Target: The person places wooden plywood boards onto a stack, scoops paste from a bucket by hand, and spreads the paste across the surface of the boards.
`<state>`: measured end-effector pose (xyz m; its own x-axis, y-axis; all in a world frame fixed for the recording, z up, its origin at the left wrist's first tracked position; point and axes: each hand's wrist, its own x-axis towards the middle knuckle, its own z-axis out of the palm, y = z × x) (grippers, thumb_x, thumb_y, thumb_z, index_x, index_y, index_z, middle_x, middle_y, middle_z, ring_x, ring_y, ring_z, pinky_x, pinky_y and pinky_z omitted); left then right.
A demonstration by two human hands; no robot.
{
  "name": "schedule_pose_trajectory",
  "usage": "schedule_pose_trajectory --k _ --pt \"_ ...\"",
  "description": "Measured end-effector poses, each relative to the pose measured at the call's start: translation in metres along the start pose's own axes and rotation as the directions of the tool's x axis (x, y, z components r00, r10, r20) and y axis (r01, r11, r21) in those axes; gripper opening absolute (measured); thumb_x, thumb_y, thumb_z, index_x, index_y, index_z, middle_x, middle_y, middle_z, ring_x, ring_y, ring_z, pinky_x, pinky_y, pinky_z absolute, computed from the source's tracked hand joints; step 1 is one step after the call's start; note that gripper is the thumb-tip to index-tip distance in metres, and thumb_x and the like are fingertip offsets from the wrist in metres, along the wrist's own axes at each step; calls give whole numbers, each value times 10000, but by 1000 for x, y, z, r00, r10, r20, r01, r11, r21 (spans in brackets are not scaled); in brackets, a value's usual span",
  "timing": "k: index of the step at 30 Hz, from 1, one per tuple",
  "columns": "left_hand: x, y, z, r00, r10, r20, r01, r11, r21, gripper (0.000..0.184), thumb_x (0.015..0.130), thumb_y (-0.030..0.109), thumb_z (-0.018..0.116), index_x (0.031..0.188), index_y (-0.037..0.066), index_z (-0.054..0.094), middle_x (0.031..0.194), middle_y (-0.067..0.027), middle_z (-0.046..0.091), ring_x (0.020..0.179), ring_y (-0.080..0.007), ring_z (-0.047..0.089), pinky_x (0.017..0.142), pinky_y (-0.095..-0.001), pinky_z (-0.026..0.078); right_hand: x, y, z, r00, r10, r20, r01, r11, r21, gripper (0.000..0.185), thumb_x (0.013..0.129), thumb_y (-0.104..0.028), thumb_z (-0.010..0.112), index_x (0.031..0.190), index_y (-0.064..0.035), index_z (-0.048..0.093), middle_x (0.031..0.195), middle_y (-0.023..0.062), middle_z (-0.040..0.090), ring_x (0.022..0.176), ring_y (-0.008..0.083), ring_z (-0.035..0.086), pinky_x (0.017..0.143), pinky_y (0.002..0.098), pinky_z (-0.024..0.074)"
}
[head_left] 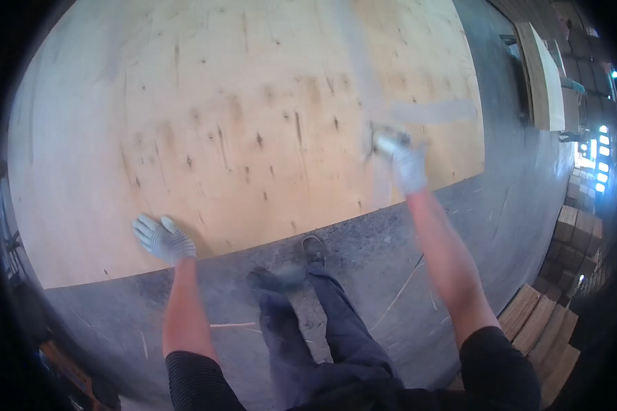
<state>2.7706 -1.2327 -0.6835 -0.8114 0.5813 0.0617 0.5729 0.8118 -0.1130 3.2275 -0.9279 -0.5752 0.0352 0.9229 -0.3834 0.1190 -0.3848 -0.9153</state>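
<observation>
A large plywood sheet (253, 198) with dark knots and grain streaks lies in front of me. My left hand (163, 240), in a pale knitted glove, rests flat near the sheet's close edge with fingers spread. Farther right, my gloved right hand (408, 164) is closed around a scraper (389, 139), which is smeared by motion and partly hidden by the fingers. The scraper is at the sheet's surface. Pale grey smears (432, 111) run across the wood beside and beyond it.
My shoes (314, 250) stand on the dusty grey floor (363, 274) close to the sheet's edge. Stacked boards (538, 329) lie at lower right. Upright panels (543, 79) stand at upper right, with bright lights beyond. Thin wood strips (232, 325) lie on the floor.
</observation>
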Motion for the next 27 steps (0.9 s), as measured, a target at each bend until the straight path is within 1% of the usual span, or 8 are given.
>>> schedule_pose_trajectory --k 5,14,18,20,21,23,25,27 --pt "1 -2 -12 997 27 69 -24 999 -43 723 1111 399 416 1632 -95 324 1720 -321 292 1613 -493 236 1313 -597 199 79 38 70 902 -431 9 331 680 -654 164 957 -86 747 1101 -49 817 1082 116 823 993 185 772 929 327 597" --pt "24 -20 -27 925 35 379 88 949 -302 752 1079 358 495 1628 -119 306 1740 -326 240 1624 -518 183 1314 -630 155 -143 75 401 816 -567 110 421 454 -785 307 937 -60 724 1238 -102 769 1220 149 788 1159 294 757 1018 376 597" --pt "78 -100 -5 715 669 204 -425 646 -634 722 1051 290 568 1640 -62 342 1726 -281 325 1612 -484 269 1316 -595 205 -215 83 495 824 -405 397 548 392 -739 356 960 -88 703 1310 -131 750 1272 142 772 1180 304 749 1025 378 599" --pt "140 -173 39 838 538 90 -381 695 -610 700 1053 286 577 1638 -41 376 1714 -272 358 1591 -465 329 1321 -554 238 -213 78 501 838 -269 474 543 488 -684 367 991 -141 697 1357 -136 727 1329 162 744 1177 322 742 1031 387 595" --pt "183 -211 58 899 437 31 -357 771 -526 689 1061 287 571 1634 -44 383 1713 -276 360 1587 -464 339 1323 -544 244 -212 46 508 918 -53 394 313 708 -634 348 1008 -151 719 1349 -79 731 1302 150 776 1119 281 774 1014 360 605" --pt "267 -291 92 990 139 -8 -131 917 -377 695 1072 318 542 1609 -91 377 1690 -316 366 1578 -474 339 1305 -559 256 -192 40 511 935 6 355 47 989 -140 341 1020 -170 743 1322 -13 737 1216 131 802 1038 211 777 979 347 623" --pt "333 -347 91 979 -199 50 203 974 -101 710 1106 358 489 1625 -105 344 1698 -323 345 1597 -469 299 1315 -549 242 -166 1 535 935 136 328 -110 989 -94 313 1027 -151 746 1283 28 741 1184 130 791 1050 163 737 967 362 632" --pt "358 -360 80 978 -201 61 206 973 -100 718 1115 362 478 1633 -109 324 1706 -321 329 1605 -463 280 1313 -550 243 -148 -44 566 950 134 284 -131 991 -31 312 1049 -164 719 1295 28 732 1223 140 783 1080 181 751 969 389 641"
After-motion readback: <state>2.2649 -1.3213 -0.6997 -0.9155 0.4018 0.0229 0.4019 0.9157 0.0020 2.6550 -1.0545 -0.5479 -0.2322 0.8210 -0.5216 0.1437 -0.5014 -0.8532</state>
